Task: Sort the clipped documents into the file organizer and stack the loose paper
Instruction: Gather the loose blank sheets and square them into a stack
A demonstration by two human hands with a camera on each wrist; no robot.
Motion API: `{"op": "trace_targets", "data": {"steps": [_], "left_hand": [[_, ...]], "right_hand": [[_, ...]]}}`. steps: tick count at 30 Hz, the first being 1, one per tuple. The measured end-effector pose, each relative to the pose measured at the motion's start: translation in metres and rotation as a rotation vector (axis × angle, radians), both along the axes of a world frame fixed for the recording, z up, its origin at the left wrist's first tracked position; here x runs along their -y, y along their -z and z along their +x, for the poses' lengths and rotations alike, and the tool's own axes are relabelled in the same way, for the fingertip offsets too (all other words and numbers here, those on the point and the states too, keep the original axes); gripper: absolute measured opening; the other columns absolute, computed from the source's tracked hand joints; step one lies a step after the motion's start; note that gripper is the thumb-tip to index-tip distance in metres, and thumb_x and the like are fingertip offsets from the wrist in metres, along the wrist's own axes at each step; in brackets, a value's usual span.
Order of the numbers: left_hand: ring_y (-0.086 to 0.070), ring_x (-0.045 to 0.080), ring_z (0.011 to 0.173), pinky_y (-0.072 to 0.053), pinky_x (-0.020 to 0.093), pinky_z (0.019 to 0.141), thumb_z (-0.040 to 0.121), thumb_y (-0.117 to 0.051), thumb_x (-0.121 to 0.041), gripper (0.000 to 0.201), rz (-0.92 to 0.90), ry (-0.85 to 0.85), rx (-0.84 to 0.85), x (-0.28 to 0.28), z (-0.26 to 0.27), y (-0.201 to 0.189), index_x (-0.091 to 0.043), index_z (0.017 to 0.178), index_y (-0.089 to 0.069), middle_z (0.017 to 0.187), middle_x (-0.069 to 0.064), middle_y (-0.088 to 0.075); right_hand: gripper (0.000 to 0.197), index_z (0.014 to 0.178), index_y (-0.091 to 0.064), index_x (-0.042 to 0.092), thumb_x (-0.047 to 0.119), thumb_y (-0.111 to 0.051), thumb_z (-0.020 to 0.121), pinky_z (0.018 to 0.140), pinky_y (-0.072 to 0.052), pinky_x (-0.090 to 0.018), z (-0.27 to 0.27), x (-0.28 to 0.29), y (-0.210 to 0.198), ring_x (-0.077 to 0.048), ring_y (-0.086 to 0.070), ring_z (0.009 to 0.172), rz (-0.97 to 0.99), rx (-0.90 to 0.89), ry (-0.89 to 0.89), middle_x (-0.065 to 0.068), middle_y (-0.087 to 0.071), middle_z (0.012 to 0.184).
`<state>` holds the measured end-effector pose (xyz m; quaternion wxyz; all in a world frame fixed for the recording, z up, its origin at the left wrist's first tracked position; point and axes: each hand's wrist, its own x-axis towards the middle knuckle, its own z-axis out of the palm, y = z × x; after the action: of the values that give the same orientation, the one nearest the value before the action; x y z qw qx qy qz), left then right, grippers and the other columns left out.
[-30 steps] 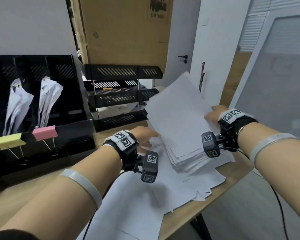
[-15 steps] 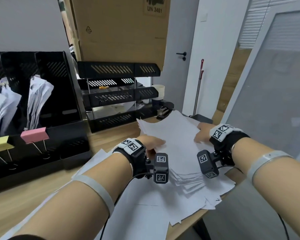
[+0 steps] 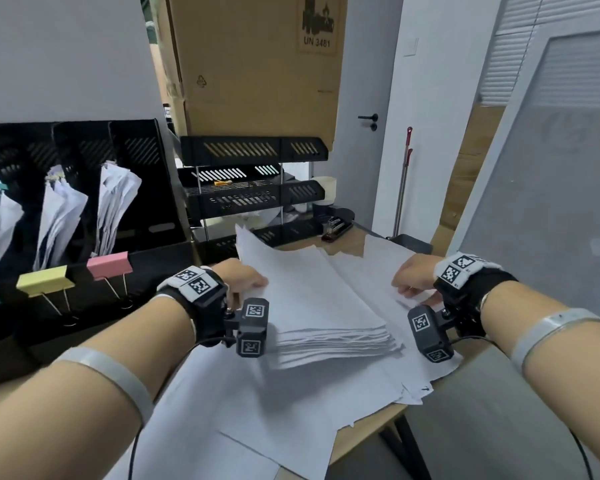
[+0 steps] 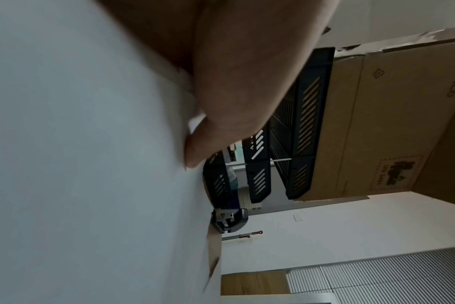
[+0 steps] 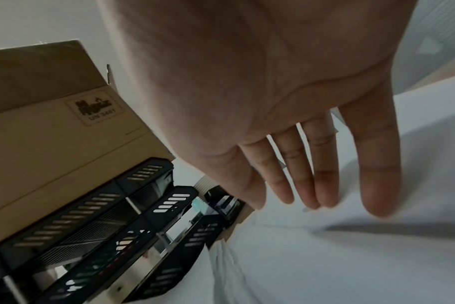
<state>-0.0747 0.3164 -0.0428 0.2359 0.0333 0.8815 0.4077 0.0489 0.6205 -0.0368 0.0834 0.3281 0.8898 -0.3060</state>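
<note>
File organizer (image 3: 66, 209) at 9 o'clock holds the clipped documents (image 3: 111, 202) upright in its slots (pink and yellow clips hang at the front). Left hand (image 3: 243, 277) grips the left edge of the loose paper stack (image 3: 319, 306), thumb on top. The stack lies at centre on the table (image 3: 371, 429) over scattered sheets. Right hand (image 3: 413, 278) at 3 o'clock rests flat, fingers straight, on the right side. Step: squaring the stack. Next, judged: align the edges, then gather the sheets underneath.
</note>
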Motion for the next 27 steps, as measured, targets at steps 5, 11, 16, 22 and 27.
{"op": "trace_targets", "data": {"steps": [5,11,16,22,27], "left_hand": [[-0.072,0.038,0.092,-0.061,0.044,0.088,0.083,-0.078,-0.020,0.038,0.053,0.017,0.065,0.006,0.023,0.009,0.002,0.112,-0.065,0.105,0.019,-0.073],[-0.063,0.033,0.079,-0.056,0.044,0.083,0.086,-0.069,-0.012,0.037,0.084,0.057,0.072,0.005,0.045,0.014,0.003,0.120,-0.064,0.096,0.022,-0.066],[-0.063,0.032,0.084,-0.056,0.043,0.083,0.079,-0.073,-0.024,0.038,0.120,0.070,0.089,0.003,0.052,0.016,-0.003,0.111,-0.066,0.098,0.015,-0.066],[-0.070,0.041,0.103,-0.057,0.054,0.092,0.090,-0.067,0.000,0.026,0.374,-0.005,0.016,0.010,0.063,0.011,0.000,0.116,-0.065,0.111,0.020,-0.073],[-0.070,0.037,0.103,-0.058,0.051,0.092,0.080,-0.070,-0.002,0.031,0.538,-0.008,-0.223,0.014,0.059,-0.014,-0.013,0.109,-0.070,0.110,0.014,-0.074]], "right_hand": [[0.032,0.103,-0.066,0.000,0.029,-0.065,0.088,0.082,-0.060,-0.049,0.012,0.023,0.000,-0.033,-0.072,0.088,0.028,0.029,-0.074,-0.012,-0.070,0.095],[0.046,0.105,-0.065,0.006,0.039,-0.066,0.073,0.068,-0.050,-0.031,0.028,0.047,0.000,-0.031,-0.069,0.079,0.191,0.088,-0.158,-0.015,-0.073,0.097],[0.057,0.131,-0.054,0.005,0.039,-0.065,0.087,0.070,-0.047,-0.027,0.040,0.063,0.004,-0.029,-0.064,0.105,0.130,0.047,-0.156,-0.013,-0.063,0.127],[0.038,0.127,-0.056,0.016,0.013,-0.064,0.090,0.096,-0.046,-0.031,0.048,0.063,0.000,-0.025,-0.061,0.110,-0.030,-0.265,-0.198,-0.008,-0.064,0.126],[0.052,0.128,-0.053,0.021,0.017,-0.070,0.078,0.099,-0.051,-0.051,0.043,0.063,-0.015,-0.030,-0.067,0.107,-0.174,-0.573,-0.165,-0.007,-0.068,0.120]]}}
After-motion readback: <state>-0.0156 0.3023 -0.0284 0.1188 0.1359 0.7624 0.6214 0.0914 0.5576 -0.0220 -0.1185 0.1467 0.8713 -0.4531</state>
